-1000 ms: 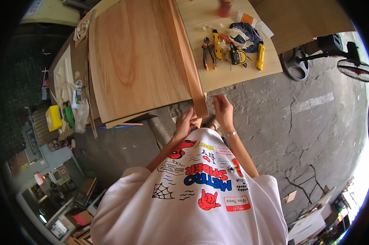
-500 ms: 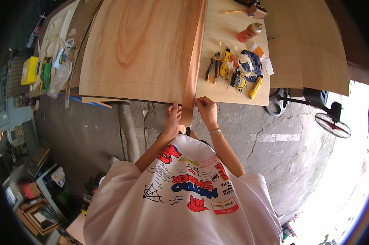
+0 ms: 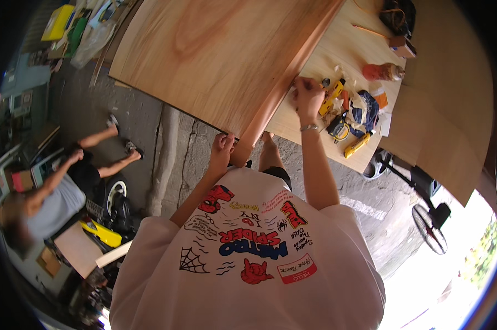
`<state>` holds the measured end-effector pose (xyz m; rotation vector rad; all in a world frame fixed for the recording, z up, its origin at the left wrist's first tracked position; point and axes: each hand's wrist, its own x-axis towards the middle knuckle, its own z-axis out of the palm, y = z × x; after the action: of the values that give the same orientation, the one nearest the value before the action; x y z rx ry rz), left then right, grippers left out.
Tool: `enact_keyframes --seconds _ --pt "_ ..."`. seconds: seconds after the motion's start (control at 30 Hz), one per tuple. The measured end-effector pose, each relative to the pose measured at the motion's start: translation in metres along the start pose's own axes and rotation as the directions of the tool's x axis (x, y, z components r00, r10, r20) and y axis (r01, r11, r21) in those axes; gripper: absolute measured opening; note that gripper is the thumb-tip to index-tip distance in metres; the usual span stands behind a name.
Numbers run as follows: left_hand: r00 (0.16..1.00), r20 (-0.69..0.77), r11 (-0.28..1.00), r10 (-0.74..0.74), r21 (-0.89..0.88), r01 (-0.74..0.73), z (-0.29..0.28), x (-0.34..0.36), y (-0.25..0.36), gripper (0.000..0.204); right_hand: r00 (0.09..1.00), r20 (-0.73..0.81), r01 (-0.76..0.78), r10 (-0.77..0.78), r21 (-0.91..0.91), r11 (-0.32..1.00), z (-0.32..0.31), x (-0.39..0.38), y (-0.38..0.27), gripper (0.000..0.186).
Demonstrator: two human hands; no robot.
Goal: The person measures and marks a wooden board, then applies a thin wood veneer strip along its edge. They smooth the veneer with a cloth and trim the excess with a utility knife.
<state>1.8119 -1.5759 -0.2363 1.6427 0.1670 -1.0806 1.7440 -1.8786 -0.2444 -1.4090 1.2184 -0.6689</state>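
Right hand [image 3: 309, 99]: moved since the earlier frame from the near end of the strip to a place farther up the panel's long edge; fingers curled, tips at that edge, whether pinching the strip cannot be told. Left hand [image 3: 222, 148]: at the panel's near edge, just beside the strip, fingers bent; firmness of hold not shown. Wooden panel [image 3: 221, 60]: one, large, grained, flat, its near edge dark. Brown strip [image 3: 270, 110]: one, long, thin, laid along the panel's right-hand side, near end hanging past the near edge, between the two hands. Pale surface [image 3: 347, 49]: to the right of the panel, bearing pliers [image 3: 325, 82] partly hidden by the right hand, a yellow tool [image 3: 332, 96], a tape measure [image 3: 338, 127], a yellow cutter [image 3: 357, 145], a crumpled dark cloth [image 3: 364, 110] and a bottle [image 3: 380, 72]. Risks, as judged: uneven pressure between the hands might skew the strip off line; a pull on its loose end might crease or split it; the right wrist, passing near the tape measure and pliers, might knock them.
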Motion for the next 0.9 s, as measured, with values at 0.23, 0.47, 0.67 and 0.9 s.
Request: enact_keyframes --seconds 0.23,0.47,0.67,0.9 --pt "0.987 -0.109 0.992 0.119 0.050 -0.114 0.013 -0.009 0.001 0.054 0.998 0.062 -0.007 0.006 0.014 1.000 -0.008 0.049 -0.007 0.021" --pt "0.993 -0.070 0.996 0.092 -0.005 -0.093 0.011 -0.003 0.001 0.052 0.982 0.146 -0.117 0.121 -0.032 0.993 0.001 -0.098 0.026 0.020" --pt "0.998 0.010 0.995 0.060 -0.074 -0.059 0.006 0.002 -0.001 0.050 0.887 0.401 -0.178 0.227 -0.155 0.972 -0.010 -0.214 0.032 0.015" --pt "0.991 0.004 0.985 0.133 -0.108 -0.132 -0.008 0.005 -0.013 0.051 0.932 0.293 -0.257 0.214 0.117 0.959 0.000 -0.182 0.027 0.020"
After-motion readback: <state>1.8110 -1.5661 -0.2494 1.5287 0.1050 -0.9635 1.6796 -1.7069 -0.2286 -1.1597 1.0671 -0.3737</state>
